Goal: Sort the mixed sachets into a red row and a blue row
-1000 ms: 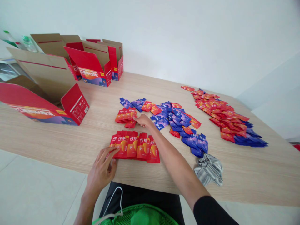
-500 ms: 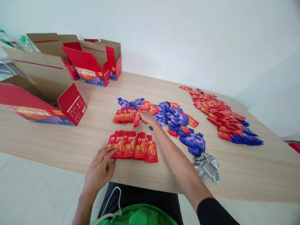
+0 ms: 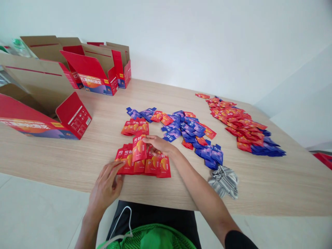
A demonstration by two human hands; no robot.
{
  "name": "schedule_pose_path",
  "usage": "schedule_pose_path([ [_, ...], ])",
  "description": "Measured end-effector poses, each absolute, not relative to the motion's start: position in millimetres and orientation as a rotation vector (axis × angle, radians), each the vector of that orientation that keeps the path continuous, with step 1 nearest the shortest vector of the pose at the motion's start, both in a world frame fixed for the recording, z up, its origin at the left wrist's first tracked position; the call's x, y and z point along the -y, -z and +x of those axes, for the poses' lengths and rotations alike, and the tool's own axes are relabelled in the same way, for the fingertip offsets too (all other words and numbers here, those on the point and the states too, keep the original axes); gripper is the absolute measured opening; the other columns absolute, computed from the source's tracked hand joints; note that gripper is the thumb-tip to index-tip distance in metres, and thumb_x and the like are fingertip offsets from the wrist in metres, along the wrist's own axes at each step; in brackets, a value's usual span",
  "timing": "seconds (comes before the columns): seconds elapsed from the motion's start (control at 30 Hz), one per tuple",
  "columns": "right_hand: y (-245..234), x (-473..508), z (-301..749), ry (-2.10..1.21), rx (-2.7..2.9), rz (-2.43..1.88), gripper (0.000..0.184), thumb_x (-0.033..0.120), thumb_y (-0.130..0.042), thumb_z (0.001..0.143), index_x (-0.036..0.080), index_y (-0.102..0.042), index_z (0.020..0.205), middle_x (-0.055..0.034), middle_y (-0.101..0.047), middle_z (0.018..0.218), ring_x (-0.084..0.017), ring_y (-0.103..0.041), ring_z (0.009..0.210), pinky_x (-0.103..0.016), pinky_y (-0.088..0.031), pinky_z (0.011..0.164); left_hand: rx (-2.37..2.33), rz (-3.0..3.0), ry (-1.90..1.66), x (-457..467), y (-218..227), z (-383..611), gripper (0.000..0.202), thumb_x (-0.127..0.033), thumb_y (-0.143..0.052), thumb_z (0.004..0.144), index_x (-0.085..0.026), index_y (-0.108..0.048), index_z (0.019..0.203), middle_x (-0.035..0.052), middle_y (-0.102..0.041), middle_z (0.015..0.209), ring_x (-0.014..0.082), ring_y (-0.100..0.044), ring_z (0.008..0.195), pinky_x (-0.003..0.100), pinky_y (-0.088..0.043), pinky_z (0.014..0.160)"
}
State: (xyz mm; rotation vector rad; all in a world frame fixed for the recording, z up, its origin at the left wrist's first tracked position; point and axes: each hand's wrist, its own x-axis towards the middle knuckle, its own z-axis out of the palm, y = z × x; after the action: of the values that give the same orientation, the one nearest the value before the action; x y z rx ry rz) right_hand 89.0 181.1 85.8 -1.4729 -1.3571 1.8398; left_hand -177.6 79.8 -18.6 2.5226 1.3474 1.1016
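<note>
My right hand (image 3: 160, 145) pinches a red pouch (image 3: 139, 148) by its right edge, holding it over the front row of overlapping red pouches (image 3: 164, 167). The held pouch covers part of the row's middle. At the row's left end, the fingertips of my left hand (image 3: 105, 185) rest on the pouches, fingers stretched out and thumb apart. Just behind lies a shorter group of red pouches (image 3: 132, 128). Beyond and to the right spreads a loose pile of blue pouches (image 3: 192, 128) with some red ones mixed in.
Open red cartons (image 3: 97, 81) stand at the back left, with a larger open carton (image 3: 74, 117) nearer on the left. A long heap of red and blue pouches (image 3: 238, 121) lies to the right. A crumpled striped cloth (image 3: 225, 181) sits near the table's (image 3: 259, 186) front edge.
My right hand has come nearer, carrying a red pouch from the back group to above the front row. My left hand stays at the row's left end. The view has shifted slightly.
</note>
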Motion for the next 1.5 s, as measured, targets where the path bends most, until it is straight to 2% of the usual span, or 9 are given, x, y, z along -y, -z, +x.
schedule_pose_path([
  [0.13,-71.3,-173.6,76.3,-2.024,1.385,-1.442,0.014,0.036,-0.059,0.109,0.022,-0.064,0.109,0.0064,-0.069,0.071,-0.005,-0.044,0.034,-0.018,-0.026,0.035,-1.324,2.523,-1.101,-80.1,22.6,-179.2,0.043,-0.02,-0.049,0.106,-0.024,-0.054,0.148,0.012,-0.069,0.138,0.029,-0.064,0.13,0.049,-0.053,0.112],
  [0.27,-61.5,-168.9,67.0,-1.99,1.444,-1.527,0.017,0.032,-0.05,0.113,0.023,-0.062,0.122,0.007,-0.067,0.066,-0.006,-0.048,0.034,-0.017,-0.027,0.034,-1.336,2.517,-1.117,-80.8,24.1,-180.2,0.045,-0.022,-0.051,0.104,-0.025,-0.055,0.149,0.0106,-0.071,0.137,0.029,-0.066,0.128,0.049,-0.054,0.112],
  [0.4,-62.8,-164.4,62.6,-1.816,1.634,-1.736,0.024,0.034,-0.051,0.114,0.021,-0.062,0.097,0.0077,-0.066,0.059,-0.005,-0.046,0.031,-0.017,-0.026,0.035,-1.303,2.553,-1.105,-81.0,21.0,-179.6,0.045,-0.018,-0.05,0.103,-0.026,-0.059,0.146,0.0093,-0.07,0.138,0.0288,-0.064,0.131,0.049,-0.053,0.114],
  [0.53,-67.8,-160.9,61.1,-1.473,1.905,-1.884,0.041,0.037,-0.063,0.109,0.019,-0.06,0.073,0.0058,-0.066,0.056,-0.004,-0.046,0.035,-0.017,-0.039,0.045,-1.287,2.581,-1.093,-81.3,18.8,-179.6,0.042,-0.017,-0.051,0.103,-0.026,-0.061,0.143,0.0096,-0.069,0.138,0.0288,-0.064,0.131,0.049,-0.054,0.113],
  [0.77,-68.7,-159.6,55.2,-1.196,2.09,-1.944,0.048,0.045,-0.066,0.106,0.018,-0.069,0.067,-0.0014,-0.074,0.064,-0.008,-0.057,0.045,-0.02,-0.045,0.057,-1.273,2.594,-1.099,-81.3,17.1,-178.8,0.041,-0.016,-0.05,0.104,-0.025,-0.059,0.143,0.01,-0.069,0.137,0.0292,-0.063,0.129,0.049,-0.055,0.109],
  [0.93,-81.5,-156.2,65.6,-0.945,2.196,-1.961,0.047,0.056,-0.063,0.106,0.019,-0.08,0.082,-0.0076,-0.082,0.084,-0.018,-0.076,0.078,-0.024,-0.048,0.068,-1.28,2.604,-1.089,-80.6,16.7,-178.8,0.041,-0.015,-0.049,0.104,-0.024,-0.058,0.143,0.0108,-0.068,0.137,0.0295,-0.061,0.13,0.05,-0.054,0.109],
  [1.03,-87.8,-146.6,87.5,-0.724,2.221,-2.003,0.033,0.053,-0.067,0.104,0.022,-0.08,0.102,-0.0079,-0.083,0.105,-0.022,-0.076,0.099,-0.026,-0.048,0.075,-1.289,2.612,-1.091,-80.1,16.5,-178.3,0.042,-0.014,-0.049,0.104,-0.025,-0.058,0.144,0.0102,-0.069,0.136,0.0291,-0.062,0.129,0.05,-0.055,0.109],
  [1.1,-85.8,-138.5,103.9,-0.634,2.233,-2.061,0.026,0.048,-0.069,0.103,0.023,-0.077,0.108,-0.0074,-0.081,0.113,-0.024,-0.074,0.107,-0.028,-0.048,0.08,-1.291,2.617,-1.101,-79.9,16.3,-177.7,0.043,-0.014,-0.049,0.104,-0.026,-0.058,0.144,0.0096,-0.069,0.137,0.0288,-0.062,0.129,0.049,-0.055,0.109],
  [1.5,-63.6,-121.3,114.0,-0.642,2.272,-2.071,0.032,0.044,-0.073,0.101,0.024,-0.064,0.124,-0.0085,-0.069,0.126,-0.025,-0.071,0.111,-0.032,-0.051,0.082,-1.322,2.606,-1.086,-79.3,18.3,-177.9,0.044,-0.015,-0.05,0.104,-0.027,-0.06,0.145,0.0098,-0.069,0.136,0.0289,-0.062,0.128,0.05,-0.056,0.109],
])
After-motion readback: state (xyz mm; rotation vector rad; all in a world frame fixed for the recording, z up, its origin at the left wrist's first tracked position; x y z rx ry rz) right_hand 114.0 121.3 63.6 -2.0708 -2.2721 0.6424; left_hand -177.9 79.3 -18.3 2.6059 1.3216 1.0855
